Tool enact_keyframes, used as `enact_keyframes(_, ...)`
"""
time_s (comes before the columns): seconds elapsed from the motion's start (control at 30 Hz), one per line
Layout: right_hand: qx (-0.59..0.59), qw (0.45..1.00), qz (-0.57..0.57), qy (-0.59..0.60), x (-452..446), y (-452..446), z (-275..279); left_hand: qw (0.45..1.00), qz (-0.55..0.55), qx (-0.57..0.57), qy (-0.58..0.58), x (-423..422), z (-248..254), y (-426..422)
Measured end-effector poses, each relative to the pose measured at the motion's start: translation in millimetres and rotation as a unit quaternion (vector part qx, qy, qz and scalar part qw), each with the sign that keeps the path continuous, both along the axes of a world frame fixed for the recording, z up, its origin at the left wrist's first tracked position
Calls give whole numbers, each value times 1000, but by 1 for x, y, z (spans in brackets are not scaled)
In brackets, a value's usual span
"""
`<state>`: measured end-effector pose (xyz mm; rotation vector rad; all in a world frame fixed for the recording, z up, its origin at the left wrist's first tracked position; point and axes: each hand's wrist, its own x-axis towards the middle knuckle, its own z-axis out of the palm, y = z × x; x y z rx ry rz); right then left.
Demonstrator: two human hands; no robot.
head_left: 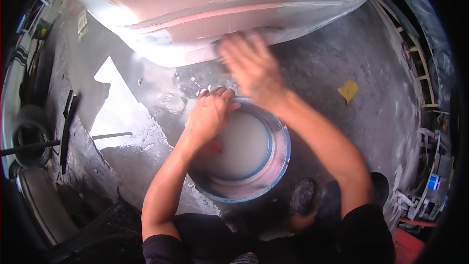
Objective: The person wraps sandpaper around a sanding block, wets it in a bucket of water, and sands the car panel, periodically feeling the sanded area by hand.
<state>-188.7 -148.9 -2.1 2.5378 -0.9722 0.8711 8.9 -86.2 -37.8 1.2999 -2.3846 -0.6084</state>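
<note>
My left hand [212,113] rests at the far left rim of a round blue-edged bucket [282,166], its fingers curled over the rim. Cloudy whitish water [246,144] fills part of the bucket, and a small red thing [213,146] shows below my left wrist. My right hand [251,66], smeared by motion, lies against the lower edge of a curved white and pinkish body panel [195,24]. Under its fingers is a dark sanding pad [266,32], mostly covered and blurred.
A yellow piece of paper [348,91] lies on the wet grey floor to the right. Tyres [31,137] and a dark strip [67,132] are at the left. Metal racks and parts [430,186] line the right side. A shoe [303,196] is near the bucket.
</note>
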Motion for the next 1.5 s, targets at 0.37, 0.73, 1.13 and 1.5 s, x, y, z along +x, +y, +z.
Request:
enact_keyframes(0.37, -2, 999, -13, 37, -13, 0, 13, 999, -3, -6, 47, -4, 3, 0)
enact_keyframes(0.73, -1, 998, -41, 43, -21, -2, 2, 1000, -2, 16, 10, -3, 5, 0)
enact_keyframes(1.13, 13, 1000, -20, 12, -16, -1, 6, 999, 7, 35, 8, -4, 10, 2)
enact_keyframes(1.5, 7, 998, -65, -10, -22, 2, 4, 1000, 15, 15, 2, -1, 6, 3)
